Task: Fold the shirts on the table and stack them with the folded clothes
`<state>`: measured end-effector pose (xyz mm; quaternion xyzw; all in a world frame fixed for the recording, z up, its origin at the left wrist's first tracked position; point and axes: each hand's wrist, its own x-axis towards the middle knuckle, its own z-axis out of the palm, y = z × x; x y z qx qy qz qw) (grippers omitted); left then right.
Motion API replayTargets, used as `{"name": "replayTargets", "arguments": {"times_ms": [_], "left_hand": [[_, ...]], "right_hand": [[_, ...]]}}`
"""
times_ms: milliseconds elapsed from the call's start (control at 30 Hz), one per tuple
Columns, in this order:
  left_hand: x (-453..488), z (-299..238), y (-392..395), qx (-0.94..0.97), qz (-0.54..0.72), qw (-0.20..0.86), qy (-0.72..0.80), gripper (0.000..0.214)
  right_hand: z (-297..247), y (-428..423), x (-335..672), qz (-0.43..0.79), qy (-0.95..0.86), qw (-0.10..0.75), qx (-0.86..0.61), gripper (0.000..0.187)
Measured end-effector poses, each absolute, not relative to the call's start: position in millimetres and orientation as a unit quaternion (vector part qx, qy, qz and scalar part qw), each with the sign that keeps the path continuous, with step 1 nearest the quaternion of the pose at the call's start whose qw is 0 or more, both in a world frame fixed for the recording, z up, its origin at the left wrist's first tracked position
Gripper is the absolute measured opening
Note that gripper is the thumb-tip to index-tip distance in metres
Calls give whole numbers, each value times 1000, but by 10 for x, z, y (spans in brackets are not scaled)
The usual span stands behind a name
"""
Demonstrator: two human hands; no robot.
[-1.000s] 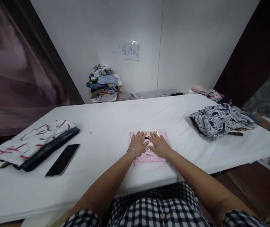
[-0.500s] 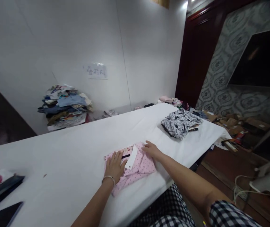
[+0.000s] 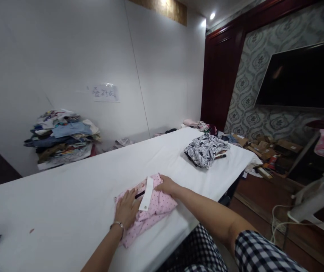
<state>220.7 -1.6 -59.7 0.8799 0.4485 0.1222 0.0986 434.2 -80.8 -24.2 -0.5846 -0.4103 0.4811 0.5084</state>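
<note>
R hand (image 3: 166,186) had shifted from flat on top to far-R edge of folded pink dark-dotted cloth garment (image 3: 162,204), near front of long white cloth-covered table (image 3: 79,204); fingers curled, grip unclear. L hand (image 3: 127,208) stayed flat, spread, prob. steadying it.

Folded, slightly rumpled pink dotted shirt (image 3: 162,204) with white collar (image 3: 147,194), on the white table (image 3: 65,211)

My left hand (image 3: 127,207) lay palm down, its fingers pointing forward, the wrist (image 3: 117,228) low behind it. My right hand (image 3: 166,185) was turned inward, near the left but apart from it. My left forearm (image 3: 104,248) slanted forward and rightward; my right forearm (image 3: 204,206) reached forward and leftward, bare to the elbow.
</note>
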Motion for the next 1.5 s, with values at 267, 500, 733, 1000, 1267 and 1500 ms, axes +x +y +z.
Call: {"name": "replayTargets", "arguments": {"times_ms": [267, 500, 733, 1000, 1267, 1500], "left_hand": [[2120, 272, 279, 860, 206, 232, 405, 80], [2159, 578, 212, 773, 92, 537, 325, 59], [2215, 308, 17, 624, 109, 686, 357, 56], [2153, 141, 79, 528, 180, 759, 336, 50], [2398, 656, 59, 498, 214, 804, 246, 47], [2692, 400, -64, 534, 110, 776, 317, 52]], "right_hand": [[417, -727, 4456, 464, -600, 433, -486, 76], [811, -717, 4509, 483, -670, 329, -457, 75], [675, -632, 4757, 430, -633, 342, -545, 86], [-216, -922, 5114, 535, -327, 529, -572, 80], [-342, -1382, 4551, 683, -274, 605, -305, 74], [-188, -1610, 4365, 665, -205, 651, -302, 49]]}}
